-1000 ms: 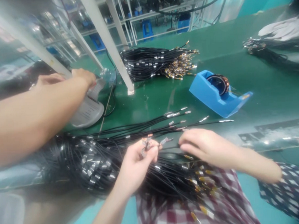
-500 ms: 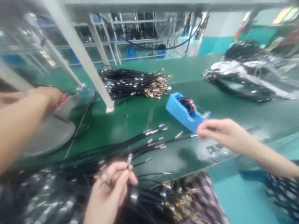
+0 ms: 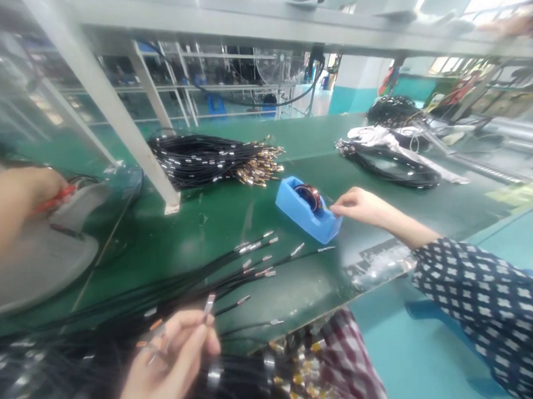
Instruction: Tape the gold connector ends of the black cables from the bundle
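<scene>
My left hand [image 3: 176,359] is closed in a pinch on a thin black cable, whose silver connector [image 3: 209,305] sticks up past the fingertips. Between its other fingers are more small metal and orange cable ends [image 3: 154,339]. My right hand [image 3: 360,205] is at the front edge of a blue tape dispenser [image 3: 305,218], thumb and forefinger pinched on the tape end at the cutter. A brown tape roll [image 3: 310,195] sits in the dispenser. Loose black cables [image 3: 252,266] with silver tips lie on the bench between my hands.
A co-worker's hand [image 3: 33,188] grips a red-handled tool at the left, by a grey rounded thing [image 3: 42,265]. A cable bundle [image 3: 211,158] lies behind a white shelf post [image 3: 119,124]. Coiled cables [image 3: 394,163] lie at the right. More cables with gold ends [image 3: 302,373] cover my lap.
The view has shifted, with more of my right sleeve showing. My right hand has moved to the dispenser's cutter edge. My left hand keeps its hold on the cable.
</scene>
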A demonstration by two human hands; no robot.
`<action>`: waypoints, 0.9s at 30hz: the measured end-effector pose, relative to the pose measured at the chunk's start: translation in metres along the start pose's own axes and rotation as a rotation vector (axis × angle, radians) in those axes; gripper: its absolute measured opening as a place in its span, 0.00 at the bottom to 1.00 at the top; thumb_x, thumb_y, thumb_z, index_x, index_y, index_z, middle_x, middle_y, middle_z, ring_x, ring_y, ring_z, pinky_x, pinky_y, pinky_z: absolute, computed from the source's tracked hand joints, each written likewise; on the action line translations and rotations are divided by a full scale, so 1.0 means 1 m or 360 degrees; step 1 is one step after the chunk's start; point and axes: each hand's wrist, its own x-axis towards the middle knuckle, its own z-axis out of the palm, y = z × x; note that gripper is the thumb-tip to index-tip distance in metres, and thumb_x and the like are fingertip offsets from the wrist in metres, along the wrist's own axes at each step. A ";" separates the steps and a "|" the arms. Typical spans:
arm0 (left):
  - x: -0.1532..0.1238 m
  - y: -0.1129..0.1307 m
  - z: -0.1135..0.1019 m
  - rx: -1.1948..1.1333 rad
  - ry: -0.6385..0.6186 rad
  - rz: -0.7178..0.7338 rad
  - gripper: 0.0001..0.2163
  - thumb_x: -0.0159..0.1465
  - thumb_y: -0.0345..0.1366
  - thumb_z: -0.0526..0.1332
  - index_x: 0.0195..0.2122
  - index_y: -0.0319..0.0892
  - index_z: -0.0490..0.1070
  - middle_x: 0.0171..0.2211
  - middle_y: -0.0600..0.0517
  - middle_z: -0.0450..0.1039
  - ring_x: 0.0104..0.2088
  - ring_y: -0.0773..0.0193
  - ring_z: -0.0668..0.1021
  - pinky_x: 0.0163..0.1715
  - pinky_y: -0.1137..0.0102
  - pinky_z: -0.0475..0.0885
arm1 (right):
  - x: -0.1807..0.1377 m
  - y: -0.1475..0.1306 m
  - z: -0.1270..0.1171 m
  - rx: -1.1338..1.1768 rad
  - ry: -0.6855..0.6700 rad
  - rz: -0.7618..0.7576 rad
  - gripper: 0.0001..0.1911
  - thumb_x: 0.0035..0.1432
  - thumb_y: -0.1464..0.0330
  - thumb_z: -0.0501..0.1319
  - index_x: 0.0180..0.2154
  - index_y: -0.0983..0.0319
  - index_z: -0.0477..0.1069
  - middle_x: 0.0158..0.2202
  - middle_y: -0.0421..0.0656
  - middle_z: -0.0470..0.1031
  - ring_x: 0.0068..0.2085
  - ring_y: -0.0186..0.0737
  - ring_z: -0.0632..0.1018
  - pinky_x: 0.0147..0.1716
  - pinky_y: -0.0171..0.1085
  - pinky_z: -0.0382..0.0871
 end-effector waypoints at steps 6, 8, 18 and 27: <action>-0.002 0.006 0.001 -0.0017 0.0012 -0.0026 0.19 0.56 0.53 0.66 0.38 0.42 0.74 0.23 0.51 0.74 0.18 0.72 0.63 0.16 0.79 0.57 | 0.005 0.002 0.004 0.0361 -0.0052 0.0264 0.08 0.48 0.66 0.64 0.24 0.62 0.80 0.31 0.44 0.81 0.37 0.45 0.77 0.41 0.38 0.67; -0.003 0.008 0.001 -0.0015 0.0020 -0.0037 0.19 0.55 0.53 0.67 0.37 0.42 0.74 0.23 0.51 0.74 0.19 0.71 0.64 0.16 0.78 0.58 | 0.003 0.004 0.004 0.0465 -0.0009 0.0363 0.09 0.49 0.64 0.64 0.25 0.62 0.80 0.32 0.45 0.82 0.40 0.46 0.77 0.42 0.39 0.67; -0.003 0.010 0.001 0.0071 0.0028 0.0001 0.18 0.54 0.53 0.67 0.33 0.42 0.74 0.23 0.51 0.74 0.18 0.70 0.63 0.15 0.76 0.57 | -0.020 0.018 0.002 0.0684 0.0028 0.0599 0.11 0.43 0.61 0.69 0.28 0.61 0.83 0.34 0.46 0.81 0.35 0.42 0.72 0.34 0.37 0.62; -0.003 0.008 0.000 0.0020 0.0003 -0.0054 0.19 0.55 0.55 0.65 0.36 0.43 0.74 0.25 0.50 0.74 0.18 0.70 0.62 0.15 0.76 0.57 | -0.023 0.022 0.020 0.0782 0.0089 0.0663 0.16 0.45 0.59 0.66 0.29 0.66 0.81 0.23 0.42 0.72 0.24 0.33 0.64 0.23 0.35 0.53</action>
